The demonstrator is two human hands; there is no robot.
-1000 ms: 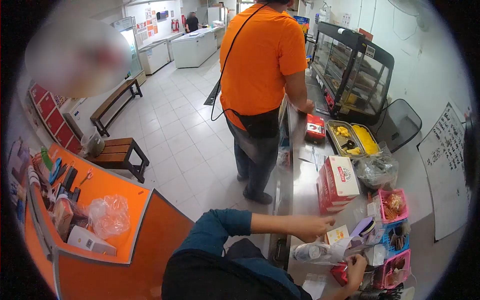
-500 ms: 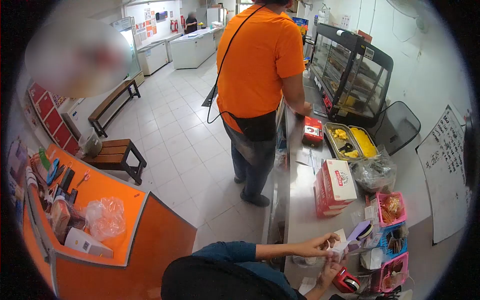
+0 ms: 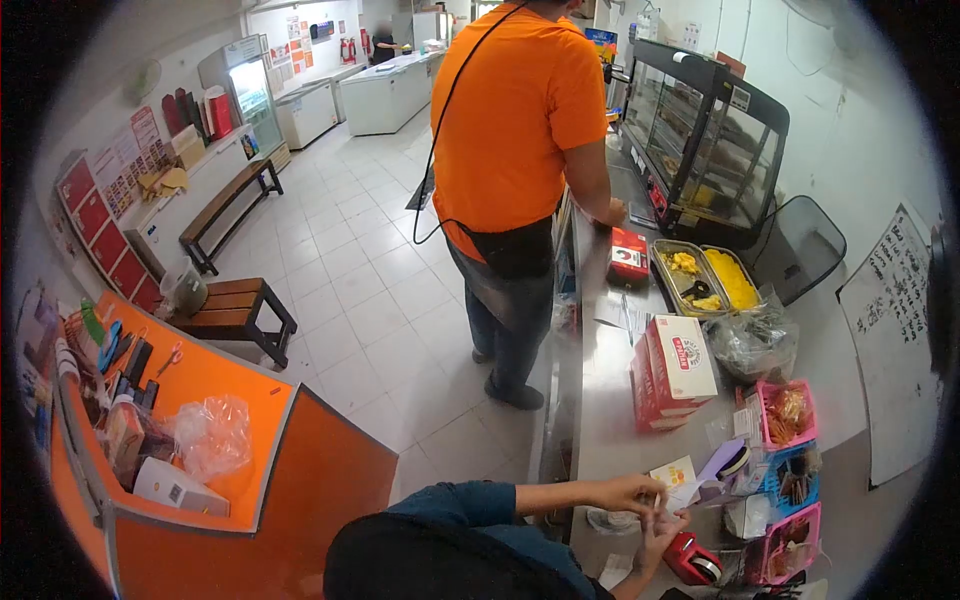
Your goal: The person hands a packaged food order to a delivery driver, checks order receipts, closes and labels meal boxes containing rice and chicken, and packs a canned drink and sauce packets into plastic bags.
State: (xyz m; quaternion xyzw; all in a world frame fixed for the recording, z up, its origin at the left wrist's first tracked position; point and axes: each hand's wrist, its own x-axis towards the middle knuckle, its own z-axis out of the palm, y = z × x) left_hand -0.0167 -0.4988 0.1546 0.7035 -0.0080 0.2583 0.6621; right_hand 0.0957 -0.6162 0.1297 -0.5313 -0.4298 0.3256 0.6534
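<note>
Over the steel counter, my left hand and my right hand are close together, fingers pinched. A small piece of white paper is by the right fingertips and appears held there. What the left fingers pinch is too small and blurred to make out. Just beyond lies a card with yellow print, next to a purple tape dispenser. A red tape dispenser sits right beside my right hand. A clear round plastic piece rests below my left wrist.
Pink baskets and a blue basket of packets line the wall side. Farther along are a red and white carton, trays of yellow food and a glass display warmer. A person in an orange shirt stands at the counter.
My hands have shifted slightly, with the left fingers now pinched above the right ones. The white paper is turned flatter, and more of the printed card shows. The blurred patch at upper left is gone.
</note>
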